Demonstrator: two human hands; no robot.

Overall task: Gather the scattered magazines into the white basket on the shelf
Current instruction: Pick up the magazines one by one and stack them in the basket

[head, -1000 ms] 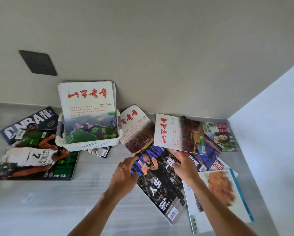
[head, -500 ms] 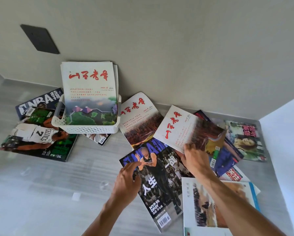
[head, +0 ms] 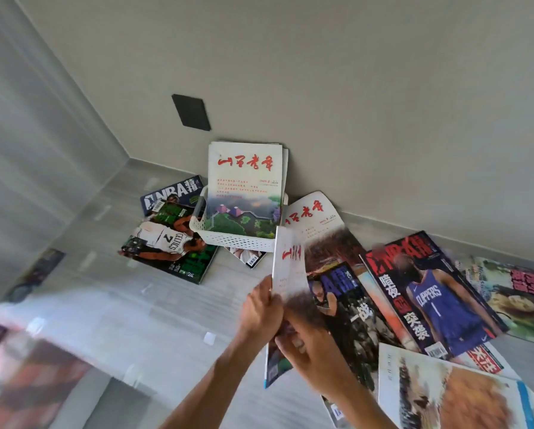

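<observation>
Both hands hold one thin white magazine (head: 290, 270) with red title characters, lifted almost on its edge above the shelf (head: 173, 308), just in front of the white basket (head: 234, 241). The left hand (head: 261, 309) has its fingers closed on the magazine's left edge, and the right hand (head: 317, 356) is closed around its lower part, where a darker cover (head: 275, 363) also shows (I cannot tell if this is a second magazine or the back of the same one).

A magazine like this is light and soft, and it bends easily, so it will likely droop if it is held by one corner only. The glossy cover is probably a little slippery. I think the best hold is along the spine or with two hands on opposite edges, so it stays flat enough to slide down into the basket.

The basket stands near the back wall and it already has magazines in it, standing upright and leaning on the wall; the front one (head: 245, 187) is white with the same red title and a landscape picture. There seems to be little free room in front of them.

Many magazines still lie around: a green Celtics one (head: 166, 246) and an NBA one (head: 173, 191) at the left of the basket, another white one (head: 318, 230) at its right, and a Clippers cover (head: 430, 295) further right.
</observation>
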